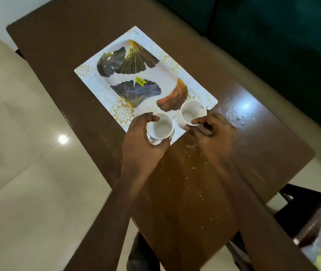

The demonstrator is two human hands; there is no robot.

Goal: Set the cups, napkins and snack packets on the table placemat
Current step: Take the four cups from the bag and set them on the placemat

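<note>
Head view: cup-placing step in hand. At the placemat's (pixel 97 79) six o'clock edge the left hand (pixel 142 137) grips the first cup (pixel 160 127); toward four o'clock the right hand (pixel 212 130) pinches the second cup (pixel 192 112) by its rim. Next move, judged: release both upright.

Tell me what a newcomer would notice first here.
The leaf-printed placemat on the brown table stands out, a yellow price sticker at its centre. At its near edge, the left hand grips one white cup and the right hand pinches the rim of a second white cup.
</note>
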